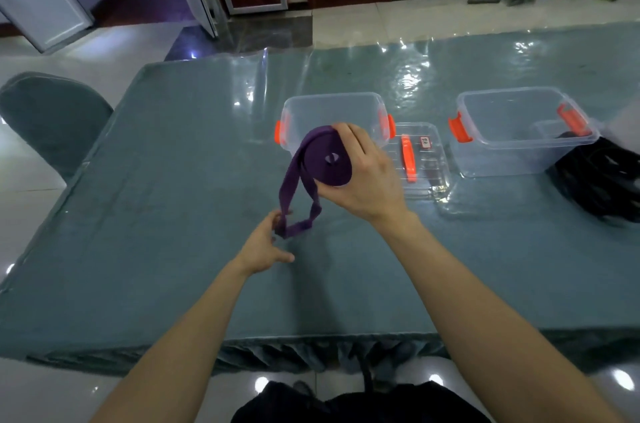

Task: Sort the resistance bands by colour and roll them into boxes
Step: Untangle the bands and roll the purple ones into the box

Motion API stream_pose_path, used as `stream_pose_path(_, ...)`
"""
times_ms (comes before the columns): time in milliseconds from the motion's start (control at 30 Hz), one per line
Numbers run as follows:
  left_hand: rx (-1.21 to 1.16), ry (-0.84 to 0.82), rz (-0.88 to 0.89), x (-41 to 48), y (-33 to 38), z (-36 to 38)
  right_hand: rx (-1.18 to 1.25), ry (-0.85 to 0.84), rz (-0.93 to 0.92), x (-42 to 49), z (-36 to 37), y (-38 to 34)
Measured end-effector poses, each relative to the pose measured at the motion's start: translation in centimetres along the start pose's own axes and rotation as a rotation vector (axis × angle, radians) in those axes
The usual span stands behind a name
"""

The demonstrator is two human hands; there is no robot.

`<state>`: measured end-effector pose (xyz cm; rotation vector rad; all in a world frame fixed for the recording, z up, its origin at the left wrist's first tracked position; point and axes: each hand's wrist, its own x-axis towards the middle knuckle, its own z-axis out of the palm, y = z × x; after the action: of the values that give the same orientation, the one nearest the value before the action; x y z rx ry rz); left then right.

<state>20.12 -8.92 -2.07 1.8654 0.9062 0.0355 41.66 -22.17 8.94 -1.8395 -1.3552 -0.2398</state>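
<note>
My right hand grips a purple resistance band that is mostly wound into a thick roll, held above the table in front of a clear box. A loose loop of the band hangs down to the left. My left hand pinches the bottom of that loop just above the tablecloth. Behind the roll stands a clear plastic box with orange latches, with nothing visible inside. A second clear box stands to the right. A pile of black bands lies beside that second box at the right edge.
A clear lid with an orange handle lies flat between the two boxes. The table has a grey-green cloth under shiny plastic. A covered chair stands at the left. Doors, a mop and a broom are far behind.
</note>
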Motion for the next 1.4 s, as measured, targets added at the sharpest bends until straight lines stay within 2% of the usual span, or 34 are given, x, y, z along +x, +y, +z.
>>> stream_pose_path(100, 0.245, -0.069, 0.047, 0.5, -1.2, 2.0, 0.05, 0.039, 0.093, -2.0, 0.6, 1.3)
stream_pose_path(233, 0.393, 0.063, -0.018, 0.4, -3.3, 2.4, 0.055, 0.004, 0.355, -6.3, 1.0, 5.9)
stream_pose_path(300, 0.353, 0.197, 0.011, 0.2, -3.5, 1.2, 0.022, -0.044, 0.498, -8.8, 0.8, 8.7)
stream_pose_path(367, 0.286, 0.455, 0.067, -0.1, -3.3, -0.7, -0.018, -0.076, 0.573, -11.0, 0.5, 11.0)
stream_pose_path(433, 0.379, 0.732, 0.089, -0.3, -3.0, -2.3, -0.042, -0.157, 0.612, -12.8, 0.7, 12.7)
stream_pose_path(467, 0.475, 0.785, 0.046, -0.2, -3.0, -2.6, -0.059, -0.224, 0.62, -13.7, 1.0, 13.3)
stream_pose_path(500, 0.568, 0.751, -0.035, -0.1, -3.2, -2.5, -0.083, -0.298, 0.619, -14.6, 1.4, 13.8)
stream_pose_path(567, 0.653, 0.537, -0.226, 0.2, -3.9, -1.2, -0.143, -0.429, 0.594, -16.3, 2.5, 14.5)
stream_pose_path(667, 0.44, 0.266, -0.332, 0.1, -4.3, 2.3, -0.234, -0.485, 0.506, -18.2, 4.0, 14.8)
stream_pose_path(833, 0.188, 0.0, -0.419, -1.7, -4.1, 6.5, -0.179, -0.456, 0.512, -18.3, 4.7, 15.5)
stream_pose_path(900, 0.287, -0.077, -0.384, -3.2, -4.7, 6.4, -0.167, -0.459, 0.528, -18.2, 4.7, 15.8)
stream_pose_path(967, 0.587, -0.132, -0.362, -4.8, -5.5, 6.0, -0.161, -0.465, 0.528, -18.2, 4.7, 15.9)
stream_pose_path(1033, 0.799, -0.114, -0.36, -5.9, -6.0, 6.2, -0.166, -0.476, 0.539, -18.0, 4.8, 15.9)
stream_pose_path(1067, 0.779, -0.096, -0.345, -6.2, -6.1, 6.3, -0.162, -0.481, 0.537, -17.9, 4.9, 15.7)
stream_pose_path(1167, 0.466, -0.044, -0.212, -6.4, -4.9, 6.8, -0.121, -0.49, 0.494, -17.1, 5.4, 14.5)
stream_pose_path(1267, 0.079, 0.132, -0.141, -5.8, -2.7, 6.1, -0.076, -0.492, 0.403, -15.6, 6.3, 12.5)
stream_pose_path(1400, -0.156, 0.346, 0.005, -4.9, -0.1, 1.1, -0.016, -0.441, 0.337, -12.2, 7.2, 10.5)
